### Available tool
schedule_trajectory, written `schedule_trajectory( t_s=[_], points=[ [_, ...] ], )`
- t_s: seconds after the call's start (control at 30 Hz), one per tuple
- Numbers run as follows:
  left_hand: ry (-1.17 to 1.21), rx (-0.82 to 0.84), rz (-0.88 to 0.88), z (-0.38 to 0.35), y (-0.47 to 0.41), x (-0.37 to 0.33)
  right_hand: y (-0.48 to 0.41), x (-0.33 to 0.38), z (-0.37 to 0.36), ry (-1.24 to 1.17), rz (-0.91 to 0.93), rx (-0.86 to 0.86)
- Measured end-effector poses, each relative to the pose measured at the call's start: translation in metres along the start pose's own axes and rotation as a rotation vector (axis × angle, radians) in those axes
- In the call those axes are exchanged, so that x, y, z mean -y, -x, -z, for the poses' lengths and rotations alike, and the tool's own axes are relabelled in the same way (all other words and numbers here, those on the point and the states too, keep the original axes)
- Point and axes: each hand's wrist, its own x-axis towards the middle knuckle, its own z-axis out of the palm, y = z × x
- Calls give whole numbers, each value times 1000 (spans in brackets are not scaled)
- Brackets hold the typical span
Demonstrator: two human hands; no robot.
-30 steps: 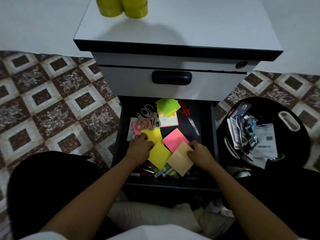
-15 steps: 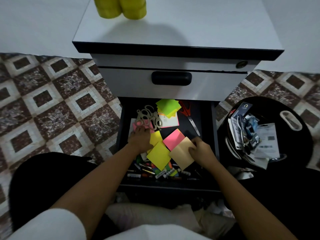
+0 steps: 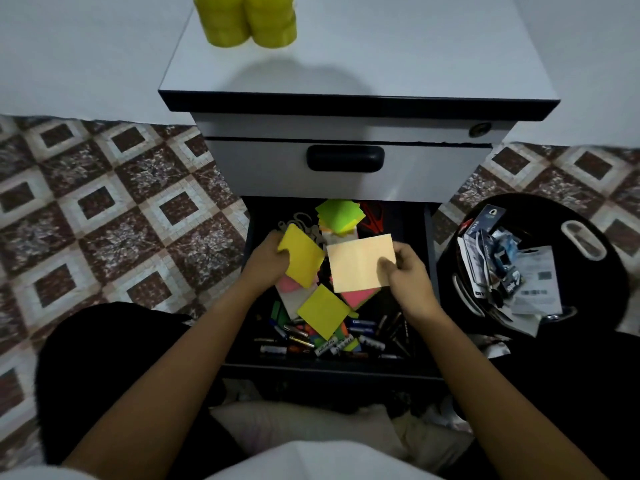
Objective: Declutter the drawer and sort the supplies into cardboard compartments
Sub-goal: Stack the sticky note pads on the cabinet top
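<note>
Under raised pads [image 3: 360, 263], scissors [image 3: 304, 225] mostly hidden.

Matt paper sticky notes [image 3: 360, 263], smooth glossy cabinet top [image 3: 381, 64], patterned mosaic floor [image 3: 104, 209]

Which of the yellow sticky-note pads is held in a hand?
The yellow pad gripped by the left hand. The other yellow pad lies untouched in the drawer, nearer the person.

Dim indoor light from above; the cabinet top [image 3: 356, 53] is brightest, carrying a soft shadow below the yellow rolls [image 3: 247, 19]. Drawer interior [image 3: 408, 244] below it is dark. Wide-angle bending at edges; mild overall softness.
</note>
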Motion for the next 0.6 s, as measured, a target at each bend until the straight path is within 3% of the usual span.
schedule_trajectory(
  t_s=[0.13, 0.23, 0.4, 0.6],
  points=[
    [647, 32, 250, -16, 15, -14, 0, -16, -24, -274, -199, -24],
    [842, 67, 320, -37, 24, -14, 0, -33, -37, -292, -300, -88],
    [713, 51, 318, -75, 32, -2, 3, -53, -47, -210, -379, -107],
    [188, 139, 143, -90, 31, 15, 6, -61, -25, -260, -471, -41]
  ],
)
